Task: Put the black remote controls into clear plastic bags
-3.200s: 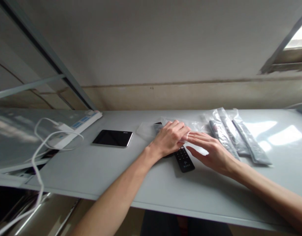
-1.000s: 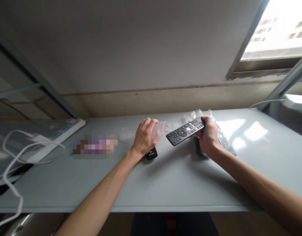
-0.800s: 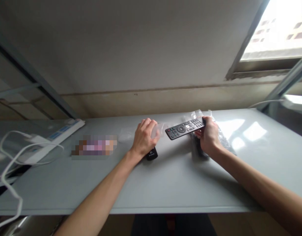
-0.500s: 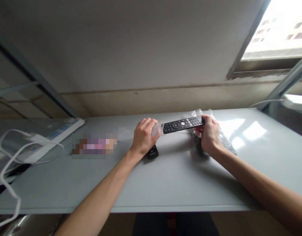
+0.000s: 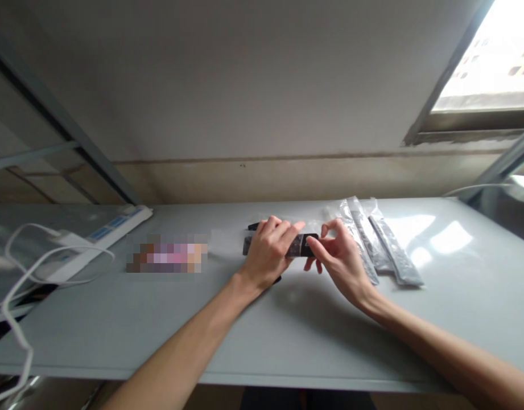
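A black remote control (image 5: pixel 309 246) lies crosswise between my hands, just above the table. Its left part is inside a clear plastic sleeve (image 5: pixel 248 246). My left hand (image 5: pixel 268 250) is wrapped over the middle of the sleeved remote, fingers closed around it. At the remote's right end, the thumb of my right hand (image 5: pixel 341 259) presses against it, with the index finger curled and the other fingers below. Under my left hand, a second black remote (image 5: pixel 253 226) is mostly hidden; only its ends show.
Several remotes in clear plastic bags (image 5: pixel 393 250) lie to the right of my hands. A blurred-out colourful item (image 5: pixel 168 256) is on the left of the grey table (image 5: pixel 321 341). Beyond it are a white power strip (image 5: pixel 112 230) and a looping white cable (image 5: pixel 18 336).
The remote has slid much further into the plastic sleeve. My hands have come closer together and lower, and the right one has moved left, uncovering the bagged remotes.
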A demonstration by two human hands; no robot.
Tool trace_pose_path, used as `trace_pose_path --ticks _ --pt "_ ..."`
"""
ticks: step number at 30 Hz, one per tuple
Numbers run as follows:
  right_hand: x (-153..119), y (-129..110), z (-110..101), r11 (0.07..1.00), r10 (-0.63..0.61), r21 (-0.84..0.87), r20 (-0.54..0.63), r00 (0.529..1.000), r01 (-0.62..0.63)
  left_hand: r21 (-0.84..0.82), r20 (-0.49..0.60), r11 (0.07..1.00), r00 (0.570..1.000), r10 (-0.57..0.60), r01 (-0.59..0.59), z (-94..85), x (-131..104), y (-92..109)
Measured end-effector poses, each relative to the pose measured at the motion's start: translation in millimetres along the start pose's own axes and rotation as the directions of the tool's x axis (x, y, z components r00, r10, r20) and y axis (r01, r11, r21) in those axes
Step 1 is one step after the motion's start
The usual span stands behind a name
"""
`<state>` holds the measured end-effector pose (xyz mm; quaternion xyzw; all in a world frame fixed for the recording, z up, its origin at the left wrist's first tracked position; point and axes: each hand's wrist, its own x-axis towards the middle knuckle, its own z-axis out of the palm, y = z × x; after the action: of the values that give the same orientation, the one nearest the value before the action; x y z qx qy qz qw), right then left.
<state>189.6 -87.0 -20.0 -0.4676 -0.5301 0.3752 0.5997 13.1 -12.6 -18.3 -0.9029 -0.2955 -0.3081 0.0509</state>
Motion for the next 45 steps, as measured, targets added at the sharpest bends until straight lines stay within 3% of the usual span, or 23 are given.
trace_pose_path --ticks 5,11,14,18,23,25,27,31,37,39,41,43,45 --pt "17.1 6.8 -21.5 0.995 -0.094 -0.059 -0.202 0.975 0.084 -0.005 0.028 1.0 0.999 -0.02 0.02 1.7 0.1 0.4" --pt "34.7 16.3 -43.9 0.996 -0.077 -0.07 -0.357 0.931 0.055 0.111 0.108 0.979 0.977 -0.182 0.17 0.5 2.1 -8.0" --pt "28.3 14.9 -35.3 0.997 -0.066 -0.065 -0.285 0.956 0.049 0.091 0.134 0.974 0.967 -0.219 0.208 0.7 2.7 -6.3" --pt "12.0 7.8 -16.4 0.986 -0.063 -0.157 -0.051 0.997 0.054 0.047 0.096 0.977 0.973 -0.212 0.208 -0.7 3.5 -3.1" --pt "1.2 -2.3 -6.8 0.94 -0.077 -0.308 0.232 0.97 0.148 0.035 0.043 0.991 0.991 -0.128 0.126 -2.1 2.7 -3.9" --pt "0.8 -5.1 -7.7 0.931 -0.078 -0.32 0.288 0.955 0.173 0.031 0.024 0.995 0.995 -0.095 0.094 -1.5 2.3 -4.3" --pt "2.1 -6.1 -10.6 0.928 -0.109 -0.32 0.253 0.961 0.19 0.04 0.016 0.996 0.996 -0.085 0.084 -1.1 2.4 -4.6" --pt "9.7 -4.1 -20.1 0.969 -0.138 -0.207 0.017 0.99 0.138 0.132 0.08 0.982 0.986 -0.145 0.134 -1.5 3.5 -7.7" --pt "18.5 2.5 -22.7 0.992 -0.107 0.031 -0.292 0.95 0.121 0.194 0.091 0.939 0.948 -0.305 0.284 -0.8 2.5 -14.4" --pt "15.4 7.6 -15.8 0.992 -0.03 0.11 -0.243 0.97 0.058 0.164 0.067 0.929 0.936 -0.345 0.331 -1.1 2.7 -13.3" --pt "11.2 12.1 -8.1 0.995 0.047 0.089 -0.059 0.997 -0.042 0.114 0.063 0.938 0.939 -0.337 0.329 -2.4 3.6 -10.4" --pt "8.9 14.0 -3.8 0.997 0.081 0.005 0.095 0.992 -0.082 0.022 0.11 0.971 0.965 -0.238 0.237 -3.9 4.7 -7.1" --pt "10.8 12.8 -6.3 0.998 0.048 -0.032 0.101 0.994 -0.045 -0.097 0.157 0.99 0.984 -0.083 0.099 -4.6 5.4 -4.7"
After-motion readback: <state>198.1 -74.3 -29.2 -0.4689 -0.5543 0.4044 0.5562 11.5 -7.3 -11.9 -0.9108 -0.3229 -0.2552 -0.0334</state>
